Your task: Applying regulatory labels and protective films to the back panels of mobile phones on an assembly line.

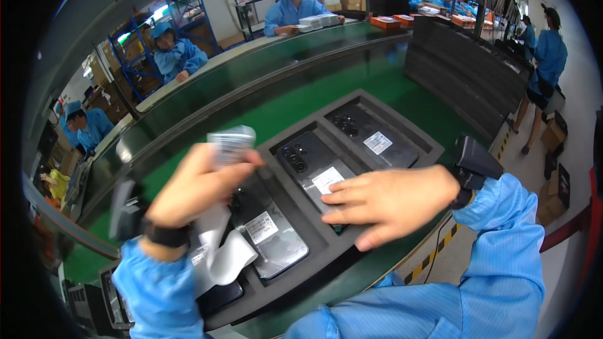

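Note:
My left hand (202, 182), slightly blurred, is closed around a bunched strip of labels (231, 141). White backing paper (233, 260) curls down below that hand, over the tray's left part. My right hand (392, 204) lies flat with fingers stretched out, its fingertips at the white label (326, 179) on a dark phone (300, 150). Several phones lie back side up in the recesses of a dark grey tray (403, 119). The phone to the right (363, 130) and the phone to the left (276, 248) each bear a white label. Paper partly covers another phone (220, 295).
The tray rests on a green work surface (264, 116). A black panel (465, 75) stands at the far right. People in blue work clothes sit across the line; one (295, 12) is by a stack of pale boxes (318, 22). Cardboard boxes (553, 194) lie on the right-hand floor.

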